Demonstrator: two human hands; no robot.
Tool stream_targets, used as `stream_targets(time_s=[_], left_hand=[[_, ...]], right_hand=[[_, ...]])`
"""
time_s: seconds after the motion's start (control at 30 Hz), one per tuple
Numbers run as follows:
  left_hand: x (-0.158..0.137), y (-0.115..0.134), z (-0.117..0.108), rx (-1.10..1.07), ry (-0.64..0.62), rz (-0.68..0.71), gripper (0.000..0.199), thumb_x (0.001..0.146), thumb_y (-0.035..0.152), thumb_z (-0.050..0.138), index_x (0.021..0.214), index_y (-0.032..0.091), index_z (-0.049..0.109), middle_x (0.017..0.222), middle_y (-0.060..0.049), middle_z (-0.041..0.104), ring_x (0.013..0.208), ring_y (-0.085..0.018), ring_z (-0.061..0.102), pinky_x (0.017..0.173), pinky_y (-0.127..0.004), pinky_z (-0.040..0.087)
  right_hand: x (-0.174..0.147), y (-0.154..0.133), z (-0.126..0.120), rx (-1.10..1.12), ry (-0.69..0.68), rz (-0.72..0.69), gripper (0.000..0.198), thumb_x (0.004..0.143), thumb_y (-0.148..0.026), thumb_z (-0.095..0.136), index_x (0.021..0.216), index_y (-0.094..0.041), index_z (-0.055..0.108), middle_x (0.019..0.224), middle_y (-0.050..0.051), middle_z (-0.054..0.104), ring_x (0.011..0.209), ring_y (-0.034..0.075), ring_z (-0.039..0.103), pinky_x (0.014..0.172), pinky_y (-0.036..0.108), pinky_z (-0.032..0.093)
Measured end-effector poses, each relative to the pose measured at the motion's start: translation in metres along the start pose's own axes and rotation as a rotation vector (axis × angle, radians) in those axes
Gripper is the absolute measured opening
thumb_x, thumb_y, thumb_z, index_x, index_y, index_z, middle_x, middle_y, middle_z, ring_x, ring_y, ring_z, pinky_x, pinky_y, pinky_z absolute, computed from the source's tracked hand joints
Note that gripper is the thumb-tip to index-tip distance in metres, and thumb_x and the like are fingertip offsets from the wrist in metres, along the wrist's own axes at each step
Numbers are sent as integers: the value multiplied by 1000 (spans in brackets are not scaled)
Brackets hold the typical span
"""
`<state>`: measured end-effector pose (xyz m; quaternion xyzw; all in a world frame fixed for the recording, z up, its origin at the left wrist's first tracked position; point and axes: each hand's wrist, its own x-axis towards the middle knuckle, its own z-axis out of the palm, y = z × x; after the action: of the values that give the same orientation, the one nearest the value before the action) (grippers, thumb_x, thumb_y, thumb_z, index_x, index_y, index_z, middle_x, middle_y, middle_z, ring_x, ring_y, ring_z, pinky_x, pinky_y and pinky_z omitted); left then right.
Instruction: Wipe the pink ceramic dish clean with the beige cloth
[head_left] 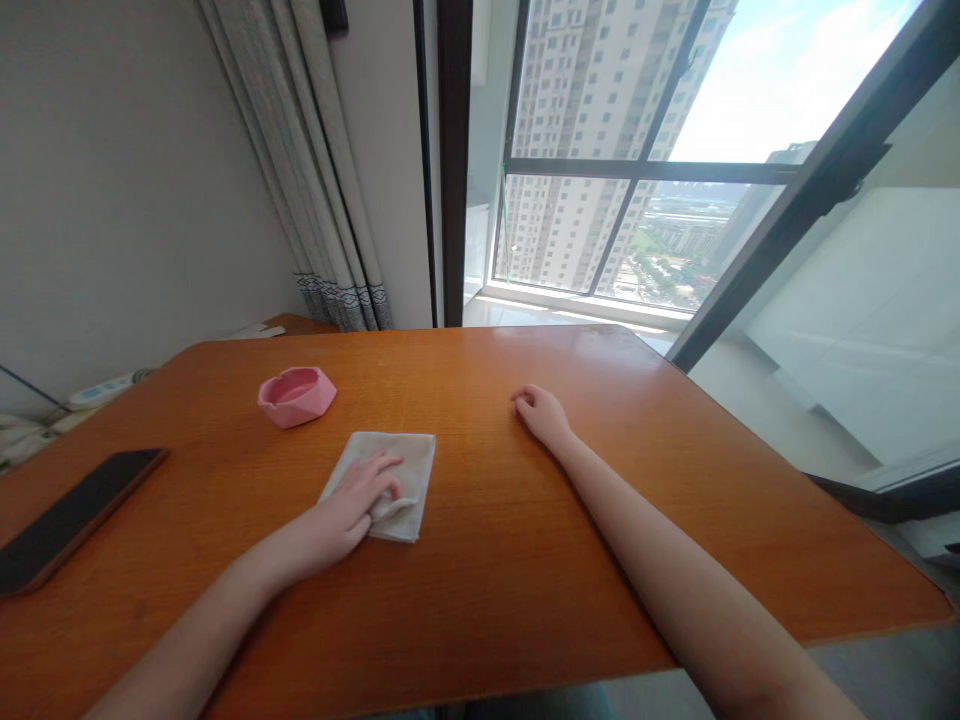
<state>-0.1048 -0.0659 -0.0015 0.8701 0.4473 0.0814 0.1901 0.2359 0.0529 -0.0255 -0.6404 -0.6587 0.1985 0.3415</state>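
My left hand (358,503) rests on a folded pale grey cloth (418,470) on the wooden table. Its fingers are bent over the fabric, and a raised crease of cloth runs between thumb and forefinger. To the right, my right hand (544,412) lies on the tabletop with its fingers curled in and nothing seen in them. A pink faceted bowl (298,397), like an ashtray, stands just beyond the cloth to the left.
A dark phone-like slab (79,515) lies at the left of the brown table (480,620). Behind the table hang grey curtains (315,180). A glass door frame (787,200) borders the right side, and several items lie past the left edge.
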Motion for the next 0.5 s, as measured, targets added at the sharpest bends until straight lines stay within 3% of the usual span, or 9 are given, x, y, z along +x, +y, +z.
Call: stream_targets(time_s=[0.13, 0.23, 0.33, 0.5], left_hand=[[-54, -64, -12, 51, 103, -138, 29, 74, 14, 36, 96, 22, 54, 147, -3, 36, 137, -23, 28, 110, -42, 26], [-79, -97, -19, 79, 238, -225, 25, 74, 20, 37, 93, 22, 54, 144, -4, 41, 132, -24, 35, 108, -43, 29], [-86, -113, -22, 107, 309, -300, 25, 69, 19, 38, 87, 21, 54, 138, -6, 48, 125, -25, 43, 105, -45, 33], [-77, -130, -33, 147, 274, -341, 20, 54, 13, 41, 69, 22, 51, 125, -7, 58, 116, -28, 51, 98, -46, 40]], right_hand=[[-3, -6, 6, -94, -11, -38, 20, 76, -21, 46, 83, -22, 65, 75, 0, 66, 70, 15, 58, 63, 24, 38], [-5, -11, 8, -146, -28, -59, 19, 77, -22, 47, 84, -23, 65, 76, -1, 66, 70, 15, 57, 62, 23, 36], [-8, -13, 7, -171, -35, -65, 20, 77, -21, 47, 85, -23, 65, 77, -1, 66, 71, 15, 57, 61, 23, 35], [-10, -16, 3, -230, -57, -82, 19, 79, -21, 46, 86, -22, 64, 79, 0, 67, 74, 15, 58, 62, 23, 34]])
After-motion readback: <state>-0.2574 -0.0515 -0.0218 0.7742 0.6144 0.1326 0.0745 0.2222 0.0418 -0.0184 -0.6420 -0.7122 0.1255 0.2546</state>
